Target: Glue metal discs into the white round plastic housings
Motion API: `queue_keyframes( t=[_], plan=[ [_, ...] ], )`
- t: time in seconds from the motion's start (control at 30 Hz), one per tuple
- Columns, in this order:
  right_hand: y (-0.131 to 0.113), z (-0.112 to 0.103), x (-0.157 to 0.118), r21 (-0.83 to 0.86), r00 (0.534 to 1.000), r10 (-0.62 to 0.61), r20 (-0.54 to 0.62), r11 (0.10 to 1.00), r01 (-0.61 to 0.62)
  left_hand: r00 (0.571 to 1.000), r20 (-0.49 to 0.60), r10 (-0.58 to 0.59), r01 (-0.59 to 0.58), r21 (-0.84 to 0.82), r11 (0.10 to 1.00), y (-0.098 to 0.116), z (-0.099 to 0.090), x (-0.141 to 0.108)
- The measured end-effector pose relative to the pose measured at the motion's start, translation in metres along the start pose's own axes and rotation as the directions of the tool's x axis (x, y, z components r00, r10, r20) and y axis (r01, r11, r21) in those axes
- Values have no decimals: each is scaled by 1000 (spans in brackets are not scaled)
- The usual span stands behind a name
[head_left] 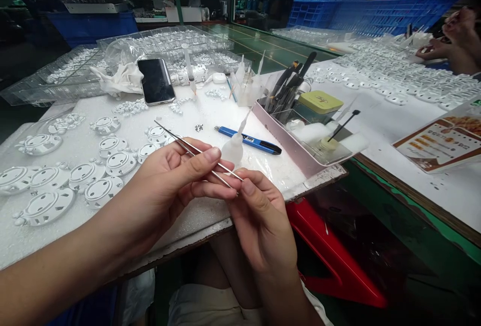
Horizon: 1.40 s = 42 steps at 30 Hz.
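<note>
My left hand [180,175] is closed around a pair of metal tweezers [195,151], thumb on top. The two thin arms meet at the upper left and run apart toward my right hand [261,210]. Thumb and forefinger of the right hand are pinched at the tweezers' lower right end. Whatever lies between those fingertips is too small or too hidden to name. Just behind the hands stands a translucent squeeze bottle [233,149] with a thin nozzle. Left of my hands lie several round white plastic parts [121,162] with slots and small figures.
A blue pen-like cutter [248,140] lies beside a pink organizer box [285,138] of tools. A phone [156,81], small white pieces [131,107] and clear trays [158,40] are behind. Another person's hands [451,40] are at the far right. A red frame [330,261] stands below the table edge.
</note>
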State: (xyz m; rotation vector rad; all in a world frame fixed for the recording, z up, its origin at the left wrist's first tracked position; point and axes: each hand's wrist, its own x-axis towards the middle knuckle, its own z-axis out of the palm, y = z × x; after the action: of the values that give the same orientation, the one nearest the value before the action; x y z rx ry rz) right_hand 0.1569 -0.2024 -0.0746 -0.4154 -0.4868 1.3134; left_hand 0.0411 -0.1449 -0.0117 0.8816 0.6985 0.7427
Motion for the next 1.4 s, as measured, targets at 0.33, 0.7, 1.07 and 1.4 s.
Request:
queue_keyframes(
  t=[0.33, 0.7, 1.07, 1.4],
  plan=[
    [-1, 0, 1, 49, 999, 11, 49, 999, -13, 1000, 7, 12, -12, 8, 1000, 1, 2, -2],
    [-1, -1, -1, 62, 998, 30, 55, 997, -34, 999, 40, 8, -11, 74, 997, 3, -1, 1],
    [-1, -1, -1, 80, 998, 51, 26, 995, -53, 1000, 5, 4, -4, 29, 1000, 1, 4, -3],
    [-2, 0, 1, 50, 997, 61, -42, 997, -59, 998, 24, 66, -66, 11, 998, -1, 2, -2]
  ],
)
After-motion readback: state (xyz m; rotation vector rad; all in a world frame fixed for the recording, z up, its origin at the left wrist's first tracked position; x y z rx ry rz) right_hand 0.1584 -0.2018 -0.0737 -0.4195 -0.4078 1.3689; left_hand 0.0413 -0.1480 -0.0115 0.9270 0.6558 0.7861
